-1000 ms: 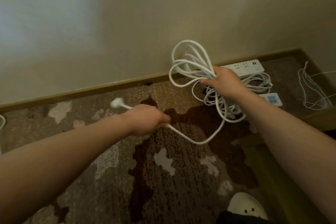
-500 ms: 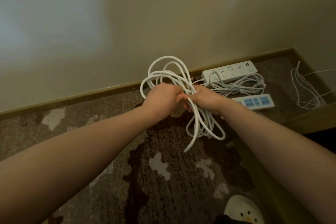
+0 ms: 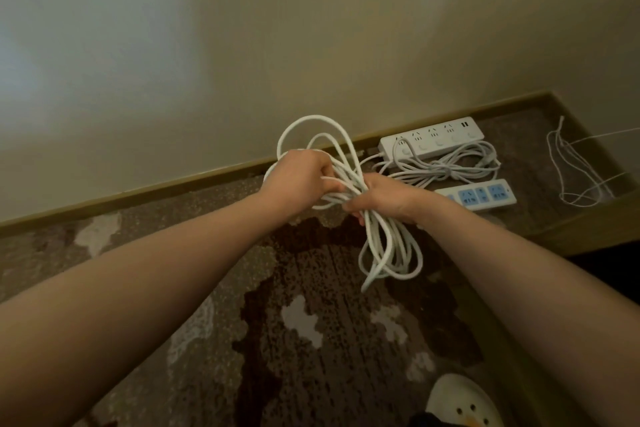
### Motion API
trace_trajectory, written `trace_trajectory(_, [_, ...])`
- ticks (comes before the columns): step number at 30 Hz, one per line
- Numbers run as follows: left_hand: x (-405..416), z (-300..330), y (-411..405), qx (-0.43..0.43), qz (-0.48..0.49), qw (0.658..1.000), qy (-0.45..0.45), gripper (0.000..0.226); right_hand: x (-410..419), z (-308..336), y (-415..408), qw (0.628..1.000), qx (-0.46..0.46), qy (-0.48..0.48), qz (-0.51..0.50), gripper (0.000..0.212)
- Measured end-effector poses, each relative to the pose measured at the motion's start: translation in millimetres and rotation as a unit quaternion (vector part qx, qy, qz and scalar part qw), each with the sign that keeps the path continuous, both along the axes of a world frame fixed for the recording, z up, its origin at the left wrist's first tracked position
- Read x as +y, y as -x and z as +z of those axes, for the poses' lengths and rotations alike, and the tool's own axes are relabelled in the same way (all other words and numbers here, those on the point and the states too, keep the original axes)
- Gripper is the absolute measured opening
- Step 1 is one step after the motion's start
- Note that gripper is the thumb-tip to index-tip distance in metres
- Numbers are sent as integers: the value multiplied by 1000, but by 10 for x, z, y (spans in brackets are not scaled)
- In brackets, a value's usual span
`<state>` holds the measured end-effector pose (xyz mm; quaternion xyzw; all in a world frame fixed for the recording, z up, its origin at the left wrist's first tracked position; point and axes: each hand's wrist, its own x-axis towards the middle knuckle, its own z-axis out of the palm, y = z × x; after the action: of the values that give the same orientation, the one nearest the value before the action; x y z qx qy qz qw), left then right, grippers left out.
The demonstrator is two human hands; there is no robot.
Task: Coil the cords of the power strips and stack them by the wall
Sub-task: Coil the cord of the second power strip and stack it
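Observation:
A bundle of white cord (image 3: 382,250) hangs in loops between my hands above the carpet. My left hand (image 3: 299,177) grips the upper loops, which arch toward the wall. My right hand (image 3: 384,198) clamps the middle of the bundle, and the lower loops dangle below it. A white power strip (image 3: 433,142) lies along the baseboard with its grey cord (image 3: 450,168) bunched in front of it. A second strip with blue sockets (image 3: 481,198) lies just right of my right wrist, partly hidden by it.
A patterned brown carpet (image 3: 311,340) covers the floor up to the wooden baseboard (image 3: 138,194) and the pale wall. Thin loose white wires (image 3: 575,170) lie at the far right near the corner. A white perforated shoe (image 3: 460,406) shows at the bottom edge.
One second ago my left hand held the cord's plug end out to the left. It has since come in to the bundle, and both hands now grip the loops close together.

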<state>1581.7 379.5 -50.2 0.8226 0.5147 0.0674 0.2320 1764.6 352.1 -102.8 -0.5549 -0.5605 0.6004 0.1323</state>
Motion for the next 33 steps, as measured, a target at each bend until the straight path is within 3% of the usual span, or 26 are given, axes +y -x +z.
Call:
trace_trajectory(3, [-63,8,145,55,-90,989,-104,34,48,43,28,997,-68,-29,30,9])
trace_trajectory(7, [-103,-27,214,190,-200,923,-267,95,83,95,153,980,-156,-83,87,18])
trace_trajectory(9, [-56,-50,230,231,-190,915,-270,113,63,107,205,971,-191,-98,105,16])
trace_trajectory(11, [-27,-95,271,247,-177,928,-217,116,30,102,240,967,-191,-113,123,16])
trace_trajectory(16, [-74,-198,228,219,-137,960,-110,92,-55,172,231,947,-229,-184,127,21])
trace_trajectory(22, [-28,-157,135,192,-122,974,-12,34,-128,246,208,941,-230,-205,140,23])
trace_trajectory(27, [18,-167,142,197,-132,971,5,29,-175,208,208,932,-254,-225,130,27])
trace_trajectory(31, [82,-123,156,188,-104,977,3,29,-152,165,175,879,-357,-306,85,37])
trace_trajectory(33, [122,-91,150,183,-93,979,1,31,-195,116,174,869,-360,-338,40,40])
